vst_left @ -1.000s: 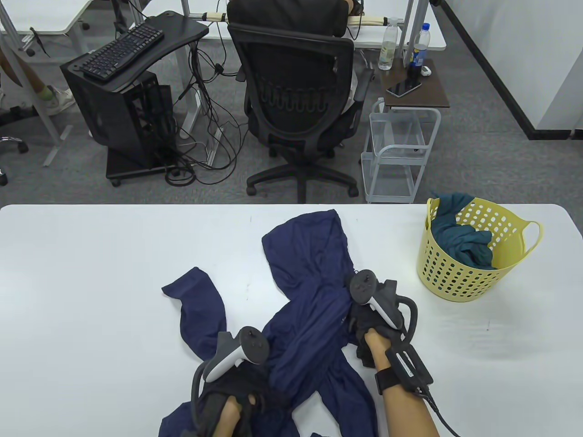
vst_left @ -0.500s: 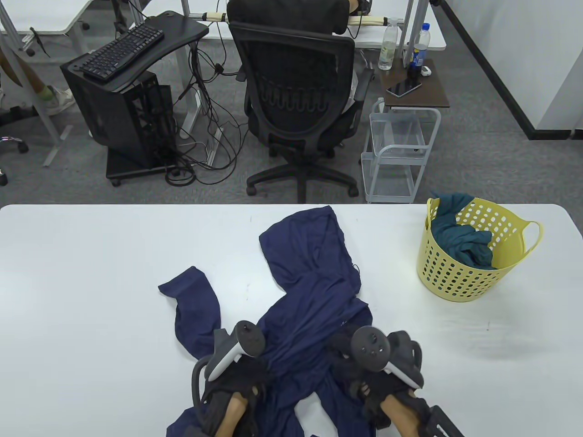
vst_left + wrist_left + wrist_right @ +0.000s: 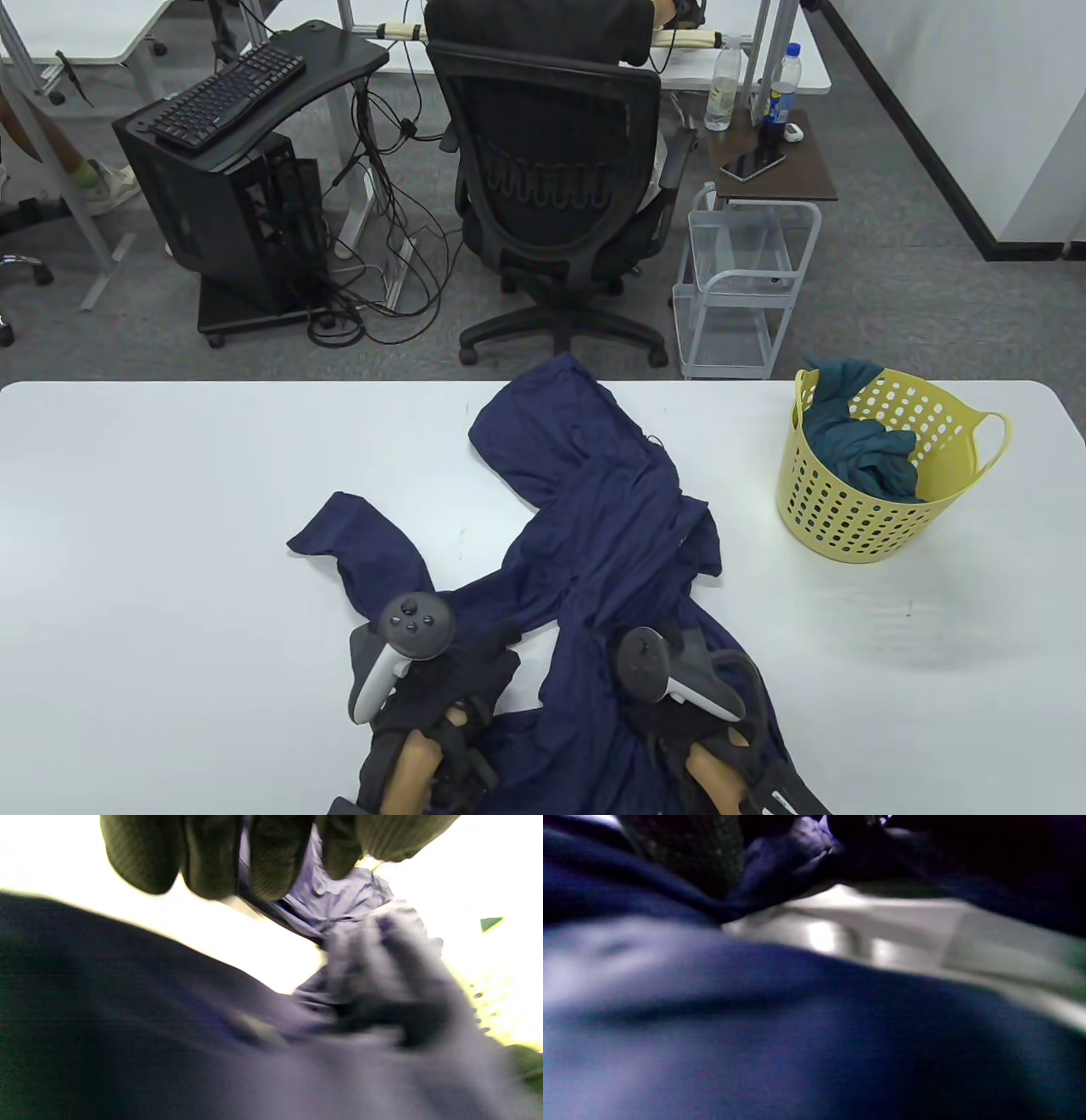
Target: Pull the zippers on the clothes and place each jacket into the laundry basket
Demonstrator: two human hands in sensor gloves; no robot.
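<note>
A navy hooded jacket (image 3: 611,526) lies crumpled on the white table (image 3: 170,509), its hood reaching the far edge and one sleeve stretched out to the left. My left hand (image 3: 471,675) grips a fold of the jacket near the front edge. In the left wrist view, pale navy cloth (image 3: 339,899) is pinched between the gloved fingers (image 3: 271,853). My right hand (image 3: 653,722) is buried in the jacket's lower part. In the right wrist view, its fingers (image 3: 683,853) curl round bunched cloth (image 3: 780,861). The zipper is hidden. A yellow laundry basket (image 3: 836,518) at the right holds a teal garment (image 3: 857,450).
Beyond the table's far edge stand a black office chair (image 3: 551,187) with a person seated in it, a white wire cart (image 3: 738,289) and a black desk with a keyboard (image 3: 221,93). Bare table surface lies to the left and between jacket and basket.
My right hand has drawn back from the jacket's chest to the near edge and taken hold of the cloth. The jacket has slid away, its hood now at the far edge. The left hand shifted slightly.
</note>
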